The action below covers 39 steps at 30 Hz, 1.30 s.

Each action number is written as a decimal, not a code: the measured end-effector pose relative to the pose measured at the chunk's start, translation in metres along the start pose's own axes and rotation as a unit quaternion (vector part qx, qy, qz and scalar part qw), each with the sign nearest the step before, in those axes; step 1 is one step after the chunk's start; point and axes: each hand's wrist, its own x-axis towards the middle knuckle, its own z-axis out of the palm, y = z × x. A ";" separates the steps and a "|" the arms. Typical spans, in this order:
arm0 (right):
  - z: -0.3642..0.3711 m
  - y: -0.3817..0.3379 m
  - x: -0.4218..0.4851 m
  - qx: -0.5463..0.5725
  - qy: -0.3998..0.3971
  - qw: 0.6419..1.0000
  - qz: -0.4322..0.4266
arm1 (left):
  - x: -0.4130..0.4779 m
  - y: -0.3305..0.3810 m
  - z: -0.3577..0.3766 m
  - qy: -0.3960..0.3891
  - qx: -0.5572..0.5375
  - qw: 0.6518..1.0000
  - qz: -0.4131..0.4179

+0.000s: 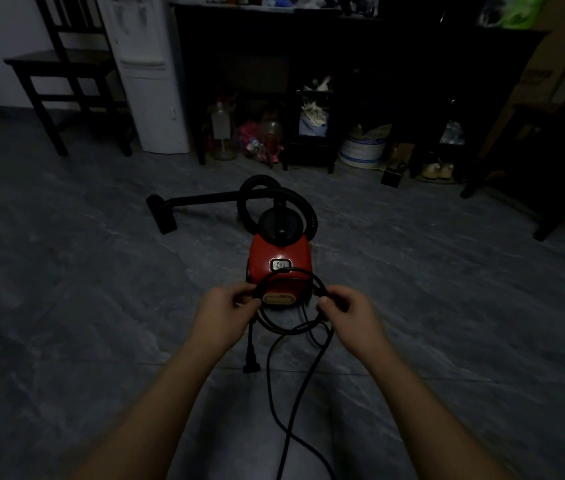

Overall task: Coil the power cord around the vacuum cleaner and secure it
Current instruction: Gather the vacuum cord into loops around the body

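Holding a loose loop that could spill

Both sets of fingers are pinched narrow on the power cord: the left hand grips one side of a small loop, the right hand the other. The vacuum cleaner sits on the floor just beyond the fingers. Below the left fingers the plug dangles; below the right, slack trails toward the person. A relaxed pinch would likely let the loop spring open, and the dragging slack could snag or twist, undoing the coil
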 end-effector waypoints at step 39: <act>0.005 -0.022 -0.005 -0.017 -0.094 0.995 0.024 | -0.008 0.021 -0.018 0.044 0.073 0.995 0.049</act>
